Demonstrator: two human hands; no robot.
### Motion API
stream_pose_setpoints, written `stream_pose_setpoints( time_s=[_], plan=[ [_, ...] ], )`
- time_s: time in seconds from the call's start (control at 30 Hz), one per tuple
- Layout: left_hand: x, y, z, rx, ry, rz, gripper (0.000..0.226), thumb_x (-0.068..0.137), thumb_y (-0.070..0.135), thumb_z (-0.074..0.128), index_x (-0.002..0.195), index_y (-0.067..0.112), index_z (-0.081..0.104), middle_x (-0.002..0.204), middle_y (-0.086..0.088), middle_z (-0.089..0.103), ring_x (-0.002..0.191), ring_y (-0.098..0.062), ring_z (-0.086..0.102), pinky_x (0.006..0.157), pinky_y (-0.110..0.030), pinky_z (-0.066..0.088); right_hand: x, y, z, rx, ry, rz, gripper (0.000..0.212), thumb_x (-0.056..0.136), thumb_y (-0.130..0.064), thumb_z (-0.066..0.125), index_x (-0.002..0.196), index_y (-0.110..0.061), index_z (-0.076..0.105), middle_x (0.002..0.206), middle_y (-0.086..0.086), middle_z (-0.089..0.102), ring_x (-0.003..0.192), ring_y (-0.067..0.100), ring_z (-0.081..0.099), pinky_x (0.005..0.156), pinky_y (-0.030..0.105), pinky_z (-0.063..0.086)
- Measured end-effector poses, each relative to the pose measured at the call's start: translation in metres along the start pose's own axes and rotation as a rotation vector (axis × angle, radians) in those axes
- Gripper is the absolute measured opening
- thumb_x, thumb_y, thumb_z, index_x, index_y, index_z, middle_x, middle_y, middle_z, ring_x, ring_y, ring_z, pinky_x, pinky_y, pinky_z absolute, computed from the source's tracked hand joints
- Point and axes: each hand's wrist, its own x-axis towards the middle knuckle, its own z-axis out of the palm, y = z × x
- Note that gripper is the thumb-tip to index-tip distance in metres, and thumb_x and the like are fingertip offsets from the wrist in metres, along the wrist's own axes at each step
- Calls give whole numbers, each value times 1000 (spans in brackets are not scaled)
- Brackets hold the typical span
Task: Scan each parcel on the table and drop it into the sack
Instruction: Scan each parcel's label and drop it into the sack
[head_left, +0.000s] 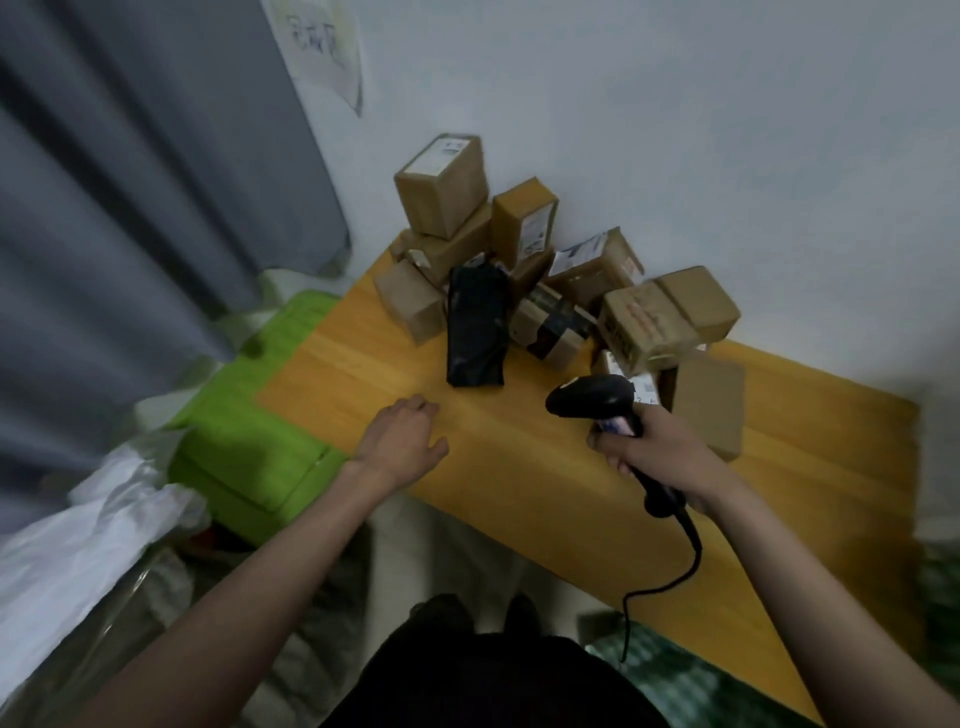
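At the far left hangs a grey curtain (130, 208), with a white plastic sack (78, 545) below it and a bright green fabric box (249, 441) just beside the wooden table (519, 467). The left hand (400, 441) rests on the table, fingers relaxed, holding nothing. A flat black plastic parcel (477, 325) lies before the heap of brown cardboard parcels (571, 270) against the white wall (727, 130). The right hand (654, 452) grips a black handheld scanner (592, 397), fingers curled round its handle.

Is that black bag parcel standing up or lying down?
Lying down. The black bag parcel lies flat on the wooden table, its far end against the pile of cardboard boxes.
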Motion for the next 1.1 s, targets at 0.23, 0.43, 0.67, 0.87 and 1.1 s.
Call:
stream_pose_setpoints(
  time_s=[0.23, 0.43, 0.67, 0.87, 1.1],
  plan=[
    [67, -3, -9, -38, -135, -44, 60, 99, 42, 53, 149, 12, 41, 149, -10, 44, 132, -29, 47, 104, -41, 45, 45, -3, -7, 68, 27, 57, 7, 92, -16, 68, 97, -12, 64, 73, 5, 65, 64, 14, 60, 63, 26, 49],
    [142, -29, -5, -113, -217, -90, 60, 99, 42, 55, 146, 7, 44, 150, -12, 44, 132, -30, 48, 101, -43, 48, 92, -13, -2, 76, 51, 117, 11, 91, -18, 69, 100, -16, 63, 77, 4, 66, 63, 12, 62, 60, 24, 52],
    [236, -60, -1, -397, -329, -202, 48, 101, 37, 55, 63, 22, 30, 63, -1, 31, 53, -16, 32, 52, -32, 23, 140, -21, 6, 43, 88, 215, 10, 92, -20, 69, 99, -16, 63, 73, 2, 65, 61, 10, 61, 58, 24, 50],
    [296, -62, 23, -782, -365, -458, 46, 99, 29, 61, 135, 2, 50, 128, -19, 56, 122, -37, 55, 92, -41, 46, 171, -18, 19, 52, 118, 293, 12, 91, -22, 69, 98, -15, 62, 74, 3, 67, 63, 12, 63, 62, 28, 53],
    [314, -62, 55, -1160, -251, -571, 48, 90, 15, 74, 134, 2, 58, 138, -10, 59, 126, -29, 56, 96, -30, 46, 182, -14, 23, 88, 151, 360, 12, 91, -22, 68, 97, -14, 62, 74, 4, 67, 62, 12, 63, 59, 24, 51]
  ],
)
